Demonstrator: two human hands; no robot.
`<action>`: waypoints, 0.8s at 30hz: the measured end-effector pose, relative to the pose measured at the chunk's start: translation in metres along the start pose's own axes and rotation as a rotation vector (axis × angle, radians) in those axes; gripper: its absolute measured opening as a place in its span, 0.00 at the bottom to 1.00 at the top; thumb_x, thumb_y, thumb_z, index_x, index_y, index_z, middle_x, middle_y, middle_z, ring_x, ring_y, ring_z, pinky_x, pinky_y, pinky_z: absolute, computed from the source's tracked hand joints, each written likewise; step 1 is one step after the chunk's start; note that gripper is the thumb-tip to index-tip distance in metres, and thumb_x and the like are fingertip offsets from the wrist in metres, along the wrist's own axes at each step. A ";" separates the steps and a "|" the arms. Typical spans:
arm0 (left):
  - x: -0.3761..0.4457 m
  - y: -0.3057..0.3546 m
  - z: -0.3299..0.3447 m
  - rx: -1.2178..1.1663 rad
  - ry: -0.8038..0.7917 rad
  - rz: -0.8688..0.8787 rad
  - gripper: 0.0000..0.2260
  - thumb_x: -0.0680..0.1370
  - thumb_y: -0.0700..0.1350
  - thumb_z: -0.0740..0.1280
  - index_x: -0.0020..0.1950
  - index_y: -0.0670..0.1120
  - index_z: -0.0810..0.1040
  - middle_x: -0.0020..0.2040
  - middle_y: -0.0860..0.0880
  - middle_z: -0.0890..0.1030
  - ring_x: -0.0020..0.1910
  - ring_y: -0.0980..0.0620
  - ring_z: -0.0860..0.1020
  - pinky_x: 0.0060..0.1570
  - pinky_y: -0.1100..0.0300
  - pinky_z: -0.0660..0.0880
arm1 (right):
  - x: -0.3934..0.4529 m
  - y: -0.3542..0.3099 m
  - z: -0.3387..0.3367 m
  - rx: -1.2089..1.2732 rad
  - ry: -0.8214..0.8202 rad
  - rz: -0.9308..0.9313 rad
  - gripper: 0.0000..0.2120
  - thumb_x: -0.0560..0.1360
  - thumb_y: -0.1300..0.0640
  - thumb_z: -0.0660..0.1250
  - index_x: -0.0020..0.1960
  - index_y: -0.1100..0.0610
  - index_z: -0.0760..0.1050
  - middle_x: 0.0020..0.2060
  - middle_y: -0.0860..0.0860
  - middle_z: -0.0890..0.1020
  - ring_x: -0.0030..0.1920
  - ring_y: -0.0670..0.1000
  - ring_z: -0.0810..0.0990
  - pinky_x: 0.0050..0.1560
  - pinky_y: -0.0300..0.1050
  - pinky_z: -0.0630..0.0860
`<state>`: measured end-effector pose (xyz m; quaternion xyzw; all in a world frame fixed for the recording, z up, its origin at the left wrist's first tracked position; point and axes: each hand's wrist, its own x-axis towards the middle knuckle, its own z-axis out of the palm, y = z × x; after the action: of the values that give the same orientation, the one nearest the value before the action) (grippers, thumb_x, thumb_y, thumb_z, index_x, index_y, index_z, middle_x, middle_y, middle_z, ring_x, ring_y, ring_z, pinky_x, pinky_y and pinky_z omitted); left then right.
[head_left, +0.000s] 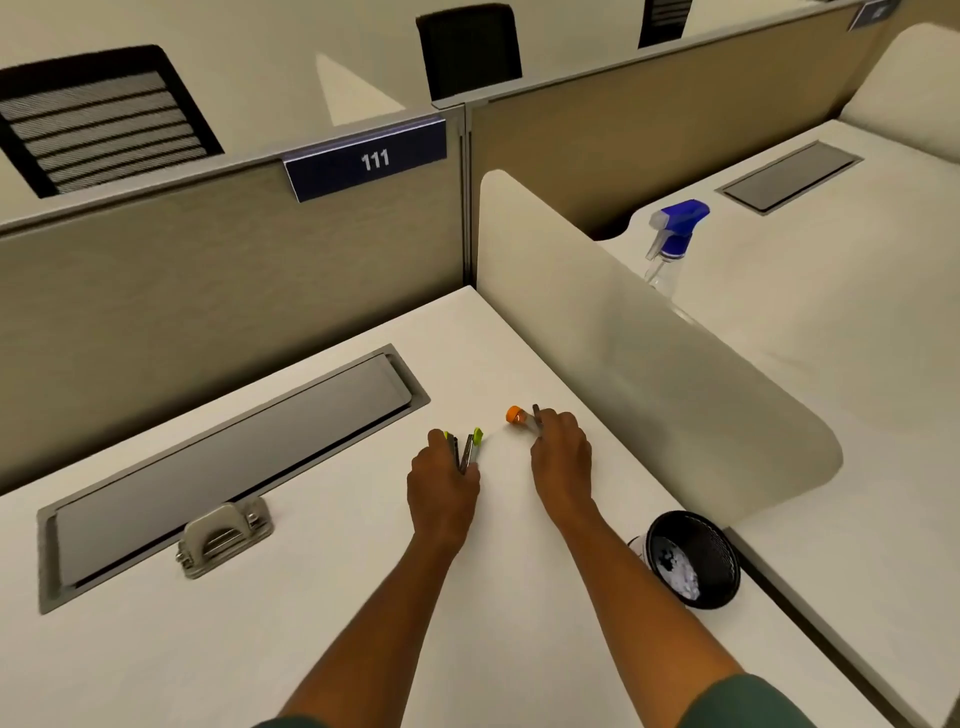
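On the white desk (311, 597), my left hand (441, 483) grips a small bunch of pens and markers (466, 451); green tips stick out past my fingers. To the right, my right hand (562, 457) holds an orange-capped marker (518, 417) together with a dark pen, both pointing away from me just above the desk. The two hands are a short distance apart near the middle of the desk.
A grey hole punch (223, 535) sits at the left beside a long metal cable flap (234, 457). A black mesh cup (693, 558) lies on its side at the right edge. A cream divider (649, 353) borders the desk; a spray bottle (670, 244) stands behind it.
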<state>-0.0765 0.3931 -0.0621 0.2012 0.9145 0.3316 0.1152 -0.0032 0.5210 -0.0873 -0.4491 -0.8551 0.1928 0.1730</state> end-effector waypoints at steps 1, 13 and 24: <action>0.003 0.001 0.002 0.000 0.001 0.001 0.13 0.73 0.45 0.70 0.47 0.47 0.64 0.40 0.48 0.74 0.38 0.46 0.72 0.35 0.56 0.67 | 0.003 0.002 0.001 -0.001 0.003 -0.003 0.15 0.75 0.69 0.65 0.61 0.61 0.75 0.48 0.59 0.78 0.44 0.61 0.78 0.45 0.54 0.76; 0.025 0.012 0.020 0.045 -0.008 -0.013 0.20 0.72 0.50 0.73 0.56 0.45 0.66 0.47 0.44 0.79 0.39 0.48 0.71 0.37 0.57 0.67 | 0.013 0.006 0.015 -0.086 -0.004 -0.012 0.19 0.74 0.63 0.68 0.64 0.55 0.76 0.46 0.56 0.81 0.44 0.59 0.79 0.42 0.52 0.76; 0.010 -0.005 -0.010 0.089 0.047 0.045 0.25 0.75 0.62 0.64 0.60 0.44 0.68 0.52 0.43 0.79 0.51 0.43 0.75 0.45 0.51 0.76 | -0.004 0.001 0.002 -0.030 -0.009 -0.017 0.22 0.72 0.45 0.71 0.62 0.55 0.76 0.60 0.53 0.78 0.58 0.58 0.75 0.54 0.54 0.75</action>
<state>-0.0903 0.3884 -0.0581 0.2188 0.9260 0.2978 0.0773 -0.0014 0.5182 -0.0896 -0.4434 -0.8625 0.1807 0.1639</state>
